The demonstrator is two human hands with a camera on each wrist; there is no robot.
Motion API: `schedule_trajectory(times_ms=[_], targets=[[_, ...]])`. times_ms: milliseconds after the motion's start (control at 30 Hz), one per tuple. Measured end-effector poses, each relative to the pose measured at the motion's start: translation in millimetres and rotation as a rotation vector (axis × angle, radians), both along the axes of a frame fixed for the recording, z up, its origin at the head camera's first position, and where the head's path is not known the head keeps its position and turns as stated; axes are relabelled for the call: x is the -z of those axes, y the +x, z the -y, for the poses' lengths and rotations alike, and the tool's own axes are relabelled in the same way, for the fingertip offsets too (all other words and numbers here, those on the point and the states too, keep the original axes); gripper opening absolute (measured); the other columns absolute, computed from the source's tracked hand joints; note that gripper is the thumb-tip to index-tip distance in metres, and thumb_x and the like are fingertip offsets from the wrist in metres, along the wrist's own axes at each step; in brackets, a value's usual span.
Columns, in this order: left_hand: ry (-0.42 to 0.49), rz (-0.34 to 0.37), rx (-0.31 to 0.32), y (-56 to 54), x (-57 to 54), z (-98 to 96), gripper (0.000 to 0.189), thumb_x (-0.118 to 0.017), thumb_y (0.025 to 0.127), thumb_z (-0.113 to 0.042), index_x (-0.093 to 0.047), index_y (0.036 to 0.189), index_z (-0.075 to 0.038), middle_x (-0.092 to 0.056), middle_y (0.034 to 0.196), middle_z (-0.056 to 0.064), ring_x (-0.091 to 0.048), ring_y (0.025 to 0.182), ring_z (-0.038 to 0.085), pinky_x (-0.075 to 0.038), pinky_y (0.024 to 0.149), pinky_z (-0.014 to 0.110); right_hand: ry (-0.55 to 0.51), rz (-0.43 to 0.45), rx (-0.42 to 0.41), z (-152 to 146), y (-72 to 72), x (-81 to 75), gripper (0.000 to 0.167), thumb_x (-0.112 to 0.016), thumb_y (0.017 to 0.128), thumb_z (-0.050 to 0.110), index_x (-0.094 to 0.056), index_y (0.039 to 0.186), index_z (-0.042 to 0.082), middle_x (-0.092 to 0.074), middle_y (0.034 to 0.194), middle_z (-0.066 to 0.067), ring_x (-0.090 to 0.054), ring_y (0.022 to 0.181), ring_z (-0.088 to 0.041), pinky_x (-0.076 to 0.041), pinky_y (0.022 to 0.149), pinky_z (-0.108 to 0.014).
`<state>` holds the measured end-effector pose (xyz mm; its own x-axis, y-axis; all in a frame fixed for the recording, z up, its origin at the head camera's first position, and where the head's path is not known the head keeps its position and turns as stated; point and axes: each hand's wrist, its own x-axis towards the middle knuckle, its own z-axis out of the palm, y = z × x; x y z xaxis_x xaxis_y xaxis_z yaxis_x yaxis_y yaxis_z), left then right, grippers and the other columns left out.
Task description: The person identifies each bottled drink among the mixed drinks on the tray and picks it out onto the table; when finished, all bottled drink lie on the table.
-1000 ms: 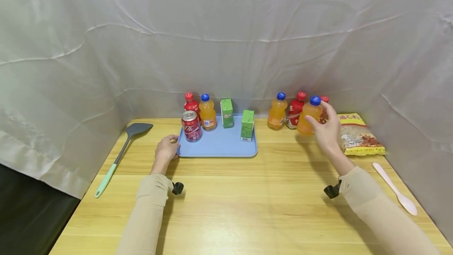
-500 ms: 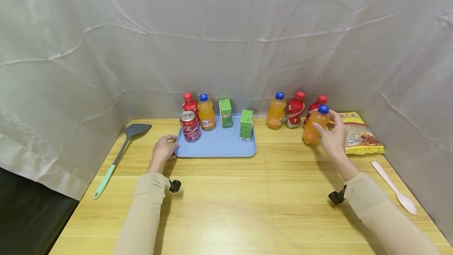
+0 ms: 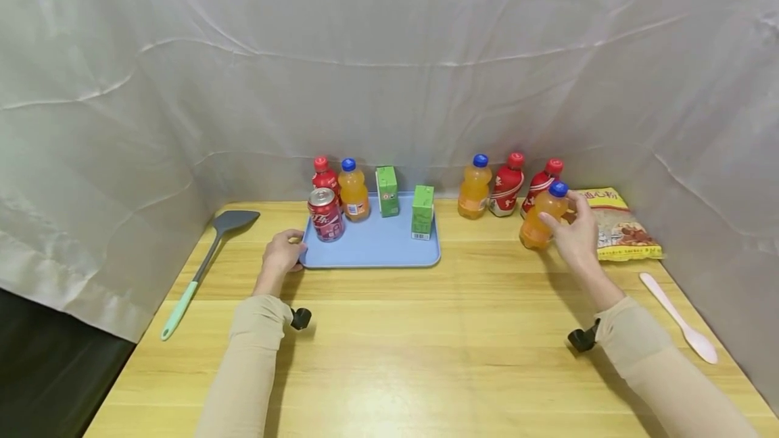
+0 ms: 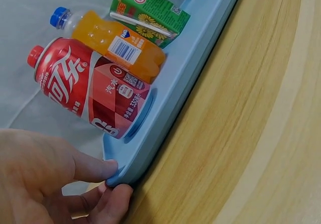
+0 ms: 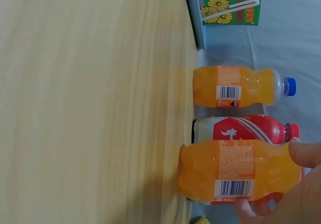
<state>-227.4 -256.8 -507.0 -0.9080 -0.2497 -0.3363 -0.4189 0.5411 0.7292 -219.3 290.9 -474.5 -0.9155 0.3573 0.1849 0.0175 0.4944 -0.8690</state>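
My left hand point(image 3: 282, 253) is at the left front corner of the blue tray point(image 3: 365, 252). In the left wrist view its thumb point(image 4: 98, 169) presses the rim from above, fingertips just below. On the tray stand a red soda can point(image 4: 75, 83), an orange soda bottle point(image 4: 118, 45), a red-capped bottle point(image 3: 324, 176) and two green drink cartons point(image 3: 422, 211) point(image 3: 387, 192). My right hand point(image 3: 577, 232) grips another orange soda bottle point(image 3: 544, 217) by its upper part, slightly tilted, in front of a red bottle point(image 3: 539, 184). Its blue cap shows in the head view.
Right of the tray stand an orange bottle point(image 3: 475, 188) and a red bottle point(image 3: 507, 184) by the grey curtain point(image 3: 389, 86). A yellow food packet point(image 3: 623, 225) lies behind my right hand, a pink spoon point(image 3: 678, 316) at the right edge. At left lies a spatula point(image 3: 201, 276).
My right hand has carried the orange soda bottle right and nearer to me, uncovering more of the red bottles behind. It barely moves over the last half second. My left hand stays at the tray corner.
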Motion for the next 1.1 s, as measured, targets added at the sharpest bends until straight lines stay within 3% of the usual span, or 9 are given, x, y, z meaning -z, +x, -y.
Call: schedule_trajectory(times_ms=[167, 300, 467, 600, 700, 800, 1100], targets=[[0.007, -0.013, 0.010, 1.3, -3.9, 0.1, 0.043, -0.055, 0.107, -0.014, -0.056, 0.150, -0.009, -0.063, 0.138, 0.026, -0.066, 0.096, 0.022, -0.062, 0.065, 0.021, 0.000, 0.017, -0.063, -3.0, 2.9, -2.7, 0.064, -0.069, 0.103, 0.016, -0.039, 0.159, 0.006, -0.052, 0.151, -0.025, -0.055, 0.133, -0.040, -0.047, 0.119, -0.057], [0.013, 0.000, 0.015, -0.5, -7.2, -2.5, 0.043, -0.054, 0.108, -0.016, -0.056, 0.151, -0.011, -0.061, 0.141, 0.024, -0.065, 0.098, 0.020, -0.060, 0.066, 0.019, 0.055, -0.012, -0.055, -0.1, 11.7, -6.6, 0.074, -0.070, 0.101, 0.018, -0.031, 0.164, 0.008, -0.040, 0.161, -0.027, -0.042, 0.145, -0.046, -0.037, 0.124, -0.063], [0.001, 0.003, 0.014, -1.8, -8.0, -2.4, 0.044, -0.054, 0.108, -0.016, -0.055, 0.151, -0.011, -0.061, 0.141, 0.023, -0.064, 0.098, 0.020, -0.059, 0.065, 0.018, 0.165, -0.254, -0.005, 31.3, 18.0, -23.0, 0.079, -0.076, 0.095, 0.017, -0.036, 0.162, 0.013, -0.034, 0.159, -0.021, -0.036, 0.147, -0.037, -0.033, 0.124, -0.057], [0.003, 0.002, 0.009, -0.9, -8.6, -0.4, 0.043, -0.054, 0.108, -0.016, -0.056, 0.150, -0.010, -0.060, 0.140, 0.024, -0.063, 0.093, 0.018, -0.059, 0.064, 0.017, 0.274, -0.423, -0.133, 70.2, 11.6, -37.7, 0.071, -0.075, 0.094, 0.010, -0.043, 0.158, 0.009, -0.040, 0.155, -0.021, -0.040, 0.144, -0.036, -0.035, 0.123, -0.055], [0.013, 0.006, 0.007, -0.5, -6.8, 0.9, 0.043, -0.055, 0.108, -0.016, -0.056, 0.151, -0.010, -0.061, 0.140, 0.024, -0.063, 0.091, 0.017, -0.058, 0.064, 0.017, 0.365, -0.473, -0.249, 102.3, 4.9, -45.3, 0.070, -0.077, 0.094, 0.009, -0.045, 0.156, 0.004, -0.043, 0.156, -0.023, -0.042, 0.144, -0.039, -0.035, 0.125, -0.056], [0.025, 0.010, 0.001, -0.1, -4.3, 1.2, 0.043, -0.054, 0.108, -0.016, -0.056, 0.151, -0.010, -0.060, 0.141, 0.025, -0.063, 0.092, 0.018, -0.058, 0.064, 0.017, 0.420, -0.453, -0.339, 133.0, -2.4, -50.2, 0.072, -0.079, 0.094, 0.014, -0.045, 0.156, 0.004, -0.042, 0.159, -0.022, -0.041, 0.146, -0.039, -0.034, 0.127, -0.057], [0.036, 0.026, -0.002, 0.9, -2.7, -0.7, 0.046, -0.054, 0.108, -0.015, -0.052, 0.154, -0.010, -0.059, 0.142, 0.024, -0.063, 0.102, 0.021, -0.058, 0.065, 0.016, 0.378, -0.205, -0.486, 200.1, -22.7, -48.1, 0.080, -0.072, 0.098, 0.034, -0.031, 0.166, 0.018, -0.037, 0.166, -0.014, -0.039, 0.151, -0.034, -0.037, 0.127, -0.058]])
